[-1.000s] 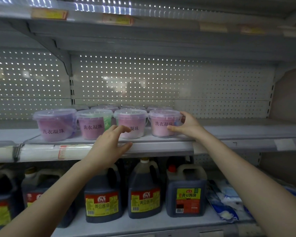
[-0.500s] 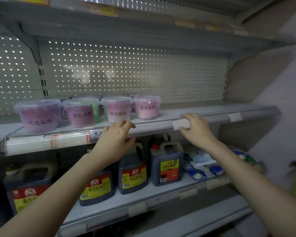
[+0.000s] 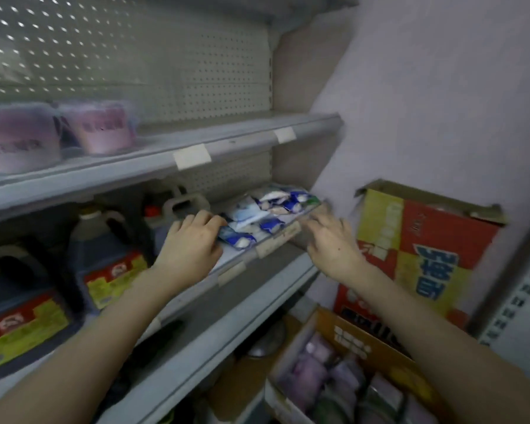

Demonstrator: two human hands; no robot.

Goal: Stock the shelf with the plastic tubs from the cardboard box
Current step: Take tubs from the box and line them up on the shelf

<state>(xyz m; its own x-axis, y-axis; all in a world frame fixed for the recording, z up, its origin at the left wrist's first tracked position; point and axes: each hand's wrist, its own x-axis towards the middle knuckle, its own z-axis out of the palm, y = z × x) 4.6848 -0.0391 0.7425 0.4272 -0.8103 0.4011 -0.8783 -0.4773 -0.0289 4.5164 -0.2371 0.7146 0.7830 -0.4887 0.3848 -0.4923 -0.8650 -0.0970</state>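
Two pink plastic tubs [image 3: 101, 127] with clear lids stand on the grey shelf [image 3: 233, 140] at the upper left. At the bottom right an open cardboard box [image 3: 361, 347] holds several more tubs [image 3: 315, 368]. My left hand [image 3: 190, 243] hangs empty in front of the lower shelf, fingers loosely bent. My right hand [image 3: 334, 243] is blurred and empty, fingers spread, above the box. Neither hand touches a tub.
Dark jugs [image 3: 104, 258] with red and yellow labels fill the lower shelf, beside blue and white packets [image 3: 263, 218]. A red and yellow carton [image 3: 423, 255] leans on the wall at right. The right half of the tub shelf is bare.
Both hands have left the tub shelf and dropped to the lower shelf's level. The view has swung right and down, bringing the cardboard box into sight.
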